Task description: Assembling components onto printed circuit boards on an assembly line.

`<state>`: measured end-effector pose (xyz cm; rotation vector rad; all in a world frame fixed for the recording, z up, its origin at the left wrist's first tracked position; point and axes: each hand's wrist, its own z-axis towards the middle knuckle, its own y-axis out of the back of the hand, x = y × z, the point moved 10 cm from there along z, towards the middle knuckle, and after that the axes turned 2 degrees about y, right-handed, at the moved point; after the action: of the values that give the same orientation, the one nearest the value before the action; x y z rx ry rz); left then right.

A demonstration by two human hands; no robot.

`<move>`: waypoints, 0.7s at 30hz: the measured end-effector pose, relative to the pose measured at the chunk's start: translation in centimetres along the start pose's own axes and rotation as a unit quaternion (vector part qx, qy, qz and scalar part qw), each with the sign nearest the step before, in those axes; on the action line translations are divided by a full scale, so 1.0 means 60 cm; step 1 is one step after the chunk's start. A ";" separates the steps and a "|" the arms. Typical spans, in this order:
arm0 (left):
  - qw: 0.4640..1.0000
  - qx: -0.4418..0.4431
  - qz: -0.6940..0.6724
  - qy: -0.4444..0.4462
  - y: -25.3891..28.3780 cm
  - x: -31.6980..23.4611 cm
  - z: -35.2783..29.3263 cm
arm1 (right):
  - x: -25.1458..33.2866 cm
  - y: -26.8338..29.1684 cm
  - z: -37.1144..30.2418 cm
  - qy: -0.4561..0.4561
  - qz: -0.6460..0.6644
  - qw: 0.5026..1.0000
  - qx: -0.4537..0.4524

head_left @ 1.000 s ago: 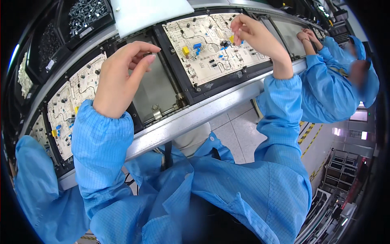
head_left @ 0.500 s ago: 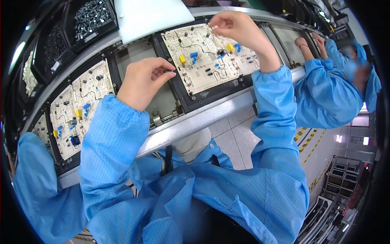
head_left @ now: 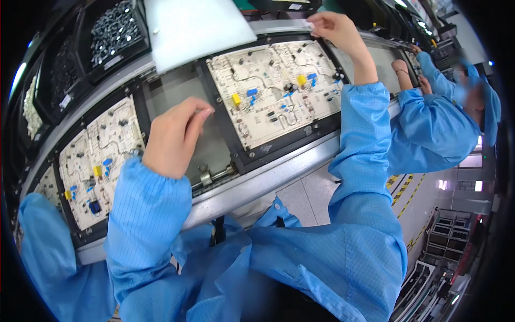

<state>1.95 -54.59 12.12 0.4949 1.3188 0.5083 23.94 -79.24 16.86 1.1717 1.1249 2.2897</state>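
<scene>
1. At the upper left of the frame, a dark bin (head_left: 131, 52) is filled with metallic parts (head_left: 115, 29).
2. Left of centre, a populated circuit board (head_left: 120, 145) sits in a black frame (head_left: 141, 110), a dark-blue component (head_left: 95, 206) near its lower edge.
3. Just right of that board, the left hand (head_left: 173, 139) hovers over the gap between boards, thumb and index finger narrowly together; whether they hold anything cannot be told.
4. Across the centre, a second board (head_left: 257, 118) carries yellow, blue and black components, apparently well filled, though no clear match for the dark-blue one shows. What remains to be fitted cannot be judged.
5. Toward the upper right, the right hand (head_left: 340, 35) hangs beyond the second board's far corner, fingertips bunched narrowly, contents unclear.
</scene>
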 end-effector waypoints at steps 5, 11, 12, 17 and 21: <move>1.000 -0.008 -0.002 -0.002 -0.003 -0.013 -0.009 | -0.126 0.019 -0.019 -0.069 0.019 0.997 0.003; 1.000 -0.018 0.005 -0.010 -0.003 0.001 -0.001 | -0.123 -0.012 -0.021 -0.053 -0.190 0.976 0.096; 1.000 -0.020 0.001 -0.002 -0.003 0.002 0.000 | -0.118 -0.012 -0.020 -0.025 -0.213 0.972 0.093; 0.999 -0.013 0.013 0.035 -0.005 0.005 0.001 | -0.153 -0.013 -0.028 -0.104 -0.155 0.978 0.090; 1.000 -0.005 0.020 0.023 -0.007 -0.001 0.001 | -0.161 -0.021 -0.031 -0.139 -0.107 0.979 0.106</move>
<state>2.03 -54.98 11.94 0.5048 1.3514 0.5626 28.25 -85.09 10.15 1.3266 1.3362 1.8147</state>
